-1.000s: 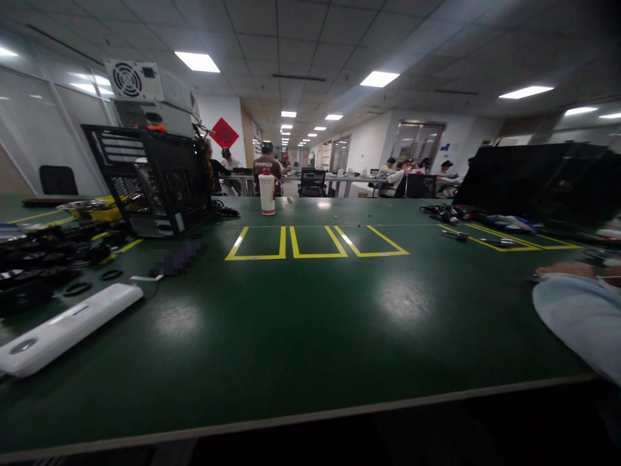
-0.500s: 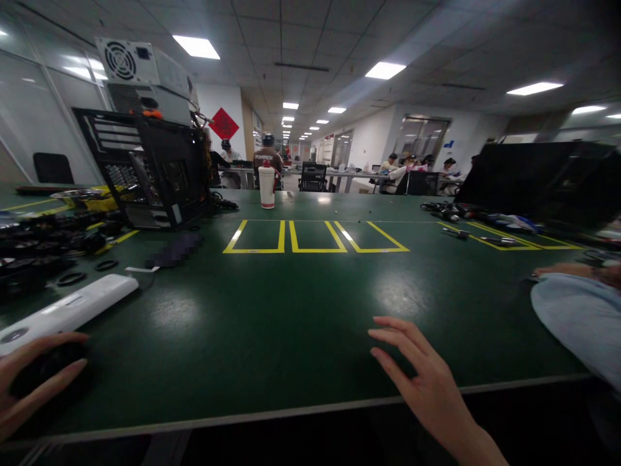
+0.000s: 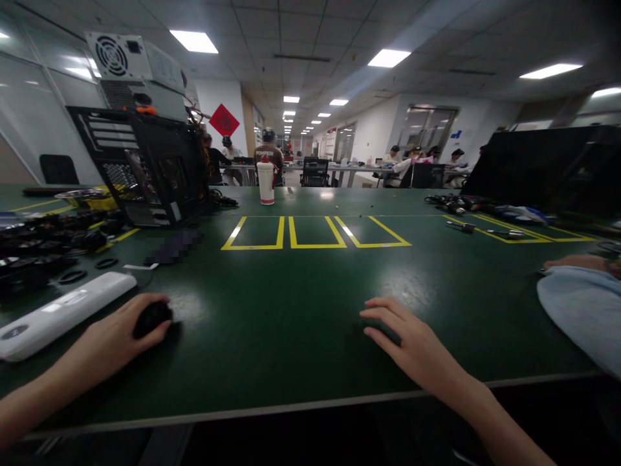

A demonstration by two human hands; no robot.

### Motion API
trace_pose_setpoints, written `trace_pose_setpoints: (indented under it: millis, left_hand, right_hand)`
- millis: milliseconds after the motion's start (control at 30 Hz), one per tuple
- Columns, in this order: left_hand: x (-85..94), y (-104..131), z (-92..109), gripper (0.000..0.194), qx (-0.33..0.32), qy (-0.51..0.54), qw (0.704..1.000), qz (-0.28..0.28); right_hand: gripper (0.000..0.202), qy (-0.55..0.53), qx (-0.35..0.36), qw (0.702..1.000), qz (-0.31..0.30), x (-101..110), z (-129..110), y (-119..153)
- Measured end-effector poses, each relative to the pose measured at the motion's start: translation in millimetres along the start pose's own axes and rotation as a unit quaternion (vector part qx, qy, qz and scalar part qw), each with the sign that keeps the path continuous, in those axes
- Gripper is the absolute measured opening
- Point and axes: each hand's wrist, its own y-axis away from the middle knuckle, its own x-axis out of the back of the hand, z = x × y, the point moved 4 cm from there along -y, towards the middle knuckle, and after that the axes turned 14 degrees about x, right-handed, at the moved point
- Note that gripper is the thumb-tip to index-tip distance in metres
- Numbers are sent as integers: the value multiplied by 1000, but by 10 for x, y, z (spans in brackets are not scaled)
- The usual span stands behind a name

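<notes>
A round black object (image 3: pixel 154 318) is gripped in my left hand (image 3: pixel 127 327), just above or on the green table (image 3: pixel 272 336), right of a white power bank-like bar (image 3: pixel 65 314). Its details are too dark to make out. My right hand (image 3: pixel 405 336) hovers over or rests on the table to the right, fingers apart and slightly curled, holding nothing. Beyond both hands, three yellow tape outlines (image 3: pixel 317 246) mark the table.
A black computer case (image 3: pixel 165 168) stands at the left with a power supply (image 3: pixel 114 57) on top. Black parts (image 3: pixel 43 249) lie beside it. A white cup (image 3: pixel 266 184) stands far back. At right are metal tools (image 3: pixel 507 233) and another person's blue sleeve (image 3: pixel 577 310).
My left hand has moved right and away from the table's left edge with the black object. My right hand has shifted slightly left and forward. The view has tilted a little.
</notes>
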Motion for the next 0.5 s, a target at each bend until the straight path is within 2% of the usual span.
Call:
trace_pose_setpoints:
  millis: [67, 167, 233, 333, 400, 500]
  left_hand:
    - [-198, -275, 317, 39, -34, -19, 999, -23]
    - [-510, -576, 962, 45, -106, -5, 993, -48]
    - [-703, -699, 1404, 45, -138, 12, 989, -50]
    - [-947, -778, 1961, 44, -179, 33, 983, -36]
    - [-1082, -794, 2196, 46, -190, 41, 980, -41]
    - [-1197, -824, 2321, 60, -173, 51, 983, -36]
  right_hand:
    - [22, -33, 19, 999, -29, -3, -36, -167]
    - [23, -91, 39, 993, -58, -97, -28, -495]
    - [22, -136, 50, 988, -48, -233, 37, -766]
    - [28, -240, -7, 971, -5, -529, 249, -1192]
    - [28, -291, -45, 955, 34, -719, 390, -1439]
    - [25, -381, -96, 915, 92, -919, 540, -1665]
